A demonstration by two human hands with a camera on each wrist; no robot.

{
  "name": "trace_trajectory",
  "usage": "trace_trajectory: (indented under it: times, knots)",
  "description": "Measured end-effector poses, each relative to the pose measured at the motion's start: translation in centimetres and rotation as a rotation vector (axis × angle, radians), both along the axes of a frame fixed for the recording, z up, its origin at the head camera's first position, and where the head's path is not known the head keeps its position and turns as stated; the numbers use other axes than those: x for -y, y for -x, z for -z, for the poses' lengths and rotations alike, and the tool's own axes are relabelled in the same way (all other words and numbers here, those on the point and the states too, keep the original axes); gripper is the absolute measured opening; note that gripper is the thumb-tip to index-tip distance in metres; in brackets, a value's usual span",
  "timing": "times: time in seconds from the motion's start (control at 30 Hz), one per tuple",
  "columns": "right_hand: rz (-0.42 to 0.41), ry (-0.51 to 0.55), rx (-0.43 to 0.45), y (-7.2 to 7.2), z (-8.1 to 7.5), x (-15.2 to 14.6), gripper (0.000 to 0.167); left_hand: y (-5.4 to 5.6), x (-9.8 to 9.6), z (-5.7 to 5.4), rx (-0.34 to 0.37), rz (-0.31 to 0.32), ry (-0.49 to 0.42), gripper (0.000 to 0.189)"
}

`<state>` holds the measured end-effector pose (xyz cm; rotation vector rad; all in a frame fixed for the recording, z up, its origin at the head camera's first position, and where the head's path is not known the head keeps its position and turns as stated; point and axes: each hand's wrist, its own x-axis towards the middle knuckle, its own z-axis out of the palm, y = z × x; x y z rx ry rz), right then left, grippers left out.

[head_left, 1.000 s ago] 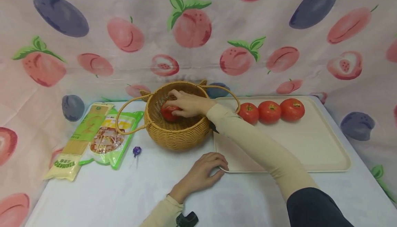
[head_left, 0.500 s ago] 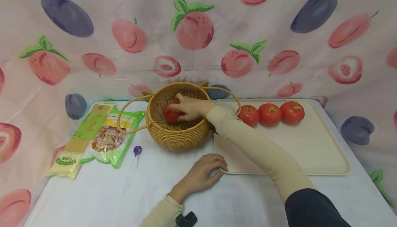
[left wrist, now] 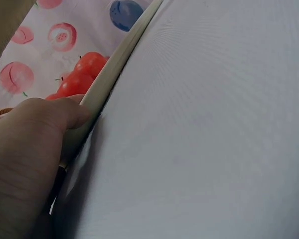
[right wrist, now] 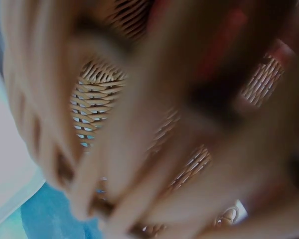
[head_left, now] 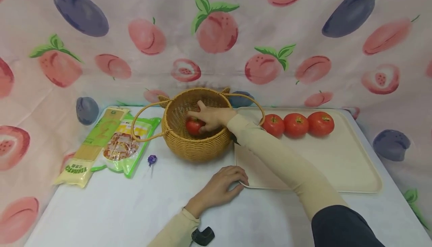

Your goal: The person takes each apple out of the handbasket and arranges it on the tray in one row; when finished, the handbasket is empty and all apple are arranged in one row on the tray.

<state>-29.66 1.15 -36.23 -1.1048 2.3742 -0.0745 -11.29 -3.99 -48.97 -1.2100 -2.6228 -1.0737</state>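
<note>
My right hand (head_left: 214,117) reaches into the brown wicker basket (head_left: 195,151), its fingers spread above and beside a red tomato (head_left: 194,126) low inside. In the right wrist view, blurred weave fills the foreground and a bit of red shows behind it. My left hand (head_left: 219,187) lies at the near-left corner of the cream tray (head_left: 337,164), fingers and thumb about the rim. The left wrist view shows that hand (left wrist: 30,144) against the tray's edge (left wrist: 109,74). On the tray, three tomatoes (head_left: 296,125) stand in a row along the back.
At the left lie a packet of noodles (head_left: 91,142) and a green-edged food bag (head_left: 126,145). A purple-wrapped lollipop (head_left: 152,160) sits before the basket. The basket's loop handles (head_left: 135,127) stick out to both sides. A fruit-print cloth (head_left: 216,70) hangs behind.
My right fingers have loosened and lifted from the tomato, which now shows more plainly inside the basket. The left hand stays at the tray corner. The head view has shifted slightly.
</note>
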Motion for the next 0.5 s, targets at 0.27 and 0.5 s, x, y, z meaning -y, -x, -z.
trace_trajectory:
  times: [0.27,0.5]
  knots:
    - [-0.026,-0.027,0.033,0.48,-0.36,-0.17,0.063,0.47,-0.46,-0.18,0.016,-0.010,-0.008,0.011]
    - [-0.044,-0.046,0.081,0.46,-0.33,-0.40,0.060,0.51,-0.54,-0.04,0.009,-0.002,-0.008,0.011]
